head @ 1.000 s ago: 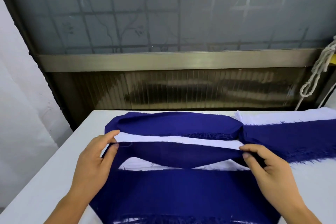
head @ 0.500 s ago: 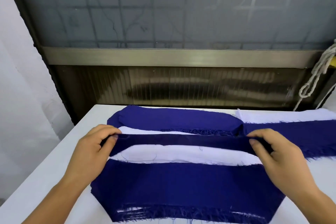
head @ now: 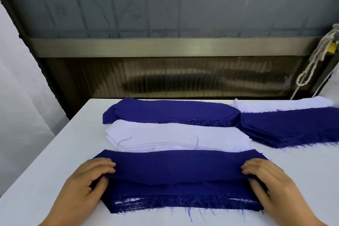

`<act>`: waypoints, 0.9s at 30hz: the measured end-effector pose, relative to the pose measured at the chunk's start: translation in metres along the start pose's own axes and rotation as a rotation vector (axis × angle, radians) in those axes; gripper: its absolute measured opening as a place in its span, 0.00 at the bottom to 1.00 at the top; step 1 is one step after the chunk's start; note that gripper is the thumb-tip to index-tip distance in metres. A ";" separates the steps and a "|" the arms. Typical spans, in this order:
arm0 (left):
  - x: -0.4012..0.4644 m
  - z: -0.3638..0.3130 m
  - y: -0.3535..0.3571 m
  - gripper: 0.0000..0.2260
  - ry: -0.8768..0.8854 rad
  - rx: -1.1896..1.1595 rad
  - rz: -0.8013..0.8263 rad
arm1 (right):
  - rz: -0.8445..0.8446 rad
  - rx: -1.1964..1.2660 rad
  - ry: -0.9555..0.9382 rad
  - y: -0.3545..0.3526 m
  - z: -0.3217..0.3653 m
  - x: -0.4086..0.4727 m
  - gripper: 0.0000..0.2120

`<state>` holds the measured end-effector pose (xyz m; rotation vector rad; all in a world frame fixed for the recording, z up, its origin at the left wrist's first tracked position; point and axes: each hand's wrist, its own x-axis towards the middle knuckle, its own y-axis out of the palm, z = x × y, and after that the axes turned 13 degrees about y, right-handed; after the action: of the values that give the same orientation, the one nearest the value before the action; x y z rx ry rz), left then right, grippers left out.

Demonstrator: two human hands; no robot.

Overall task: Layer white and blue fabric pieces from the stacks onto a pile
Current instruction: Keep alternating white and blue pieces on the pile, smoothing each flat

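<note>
1. I'm looking down at the white table (head: 45, 180), which carries every stack of cloth in view.
2. Nearest me lies the pile (head: 183, 200), dark blue on top with white layers showing through its frayed front edge.
3. On the right sits a second blue stack (head: 293, 128), its frayed edge facing me, with a white stack (head: 282, 104) just behind it and touching it.
4. At the back centre, a folded blue stack (head: 170, 112) lies along the far edge of the table, its right end touching the second blue stack.
5. Just in front of that is the middle white stack (head: 174, 137), loose threads lying on it, between the back blue stack and the pile.
6. The blue piece (head: 179, 165) I'm working with is stretched across the back part of the pile, its far edge overlapping the near edge of the middle white stack.
7. My left hand (head: 88, 181) has its fingers curled over the piece's left end, thumb tucked below, pinching the cloth.
8. My right hand (head: 269, 180) mirrors it at the right end, fingers bent over the cloth and gripping it.
9. A knotted white rope (head: 315, 57) hangs at the far right beside the window frame.
</note>
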<state>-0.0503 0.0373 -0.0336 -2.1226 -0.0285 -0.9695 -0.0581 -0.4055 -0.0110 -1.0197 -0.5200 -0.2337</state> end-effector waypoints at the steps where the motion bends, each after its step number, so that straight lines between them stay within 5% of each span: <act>1: -0.002 0.001 0.001 0.11 0.002 -0.006 -0.002 | -0.003 -0.023 -0.017 0.000 -0.002 0.001 0.17; 3: -0.006 0.001 0.001 0.12 0.014 0.005 0.009 | 0.002 -0.082 -0.004 -0.001 -0.006 0.001 0.04; 5: -0.006 0.000 0.001 0.12 0.015 0.010 0.017 | 0.086 -0.088 0.098 -0.001 -0.011 0.001 0.21; 7: -0.004 -0.002 0.002 0.11 0.026 0.005 0.012 | 0.117 -0.099 0.146 -0.002 -0.014 0.003 0.26; 14: -0.002 -0.005 0.002 0.11 0.072 0.040 0.018 | 0.079 -0.145 0.036 -0.004 -0.020 0.001 0.25; 21: -0.005 -0.003 0.001 0.12 0.085 0.025 0.023 | 0.012 -0.053 0.010 -0.007 -0.013 -0.003 0.08; 27: -0.003 -0.007 0.000 0.11 0.109 0.035 0.048 | -0.042 -0.053 -0.004 -0.007 -0.011 -0.005 0.14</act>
<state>-0.0570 0.0334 -0.0321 -2.0265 0.0590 -1.0466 -0.0626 -0.4187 -0.0127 -1.0614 -0.5410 -0.2838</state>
